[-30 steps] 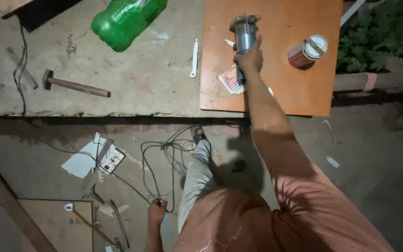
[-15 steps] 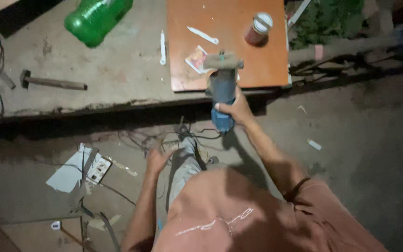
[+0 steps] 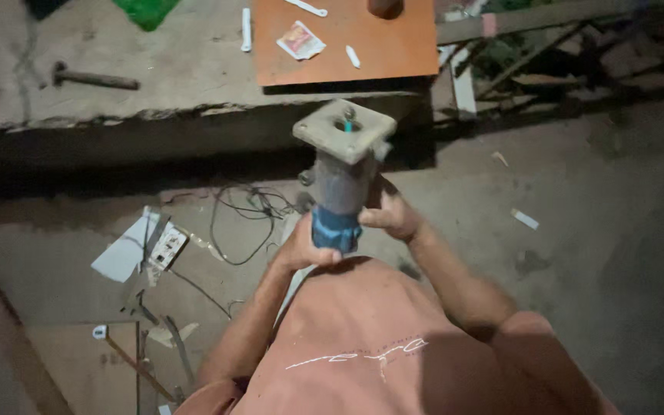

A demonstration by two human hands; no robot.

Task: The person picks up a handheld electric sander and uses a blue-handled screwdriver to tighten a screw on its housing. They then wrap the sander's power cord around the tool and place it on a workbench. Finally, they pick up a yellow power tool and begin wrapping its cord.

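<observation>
So the tool's off the board now. A second ago the right arm was stretched out to the orange board on the concrete ledge, hand wrapped around it there; half a second ago it was already coming back over the ledge's edge. Now both hands have it, held up in the air in front of the person's chest, well clear of the ledge, so whatever's being done with it is being done in hand, not on the board.

The left hand (image 3: pixel 307 247) is curled around the blue bottom end from that side, fingers closed on it. The right hand (image 3: pixel 393 217) is closed on the opposite side, a bit higher, where blue meets grey.

The thing itself, a small router-type power tool (image 3: pixel 340 180) (my best guess, it's dim in here): blue lower body, dusty grey barrel, and a square, pale, grubby base plate on top, tipped toward the camera, with a hole in the middle and a bit poking out.

The orange board (image 3: pixel 393 54) has a crumpled packet (image 3: pixel 300 40) near its front edge. A hammer (image 3: pixel 94 78) lies toward the ledge's left end, and a tangle of cable (image 3: pixel 244 219) sits on the floor below.
</observation>
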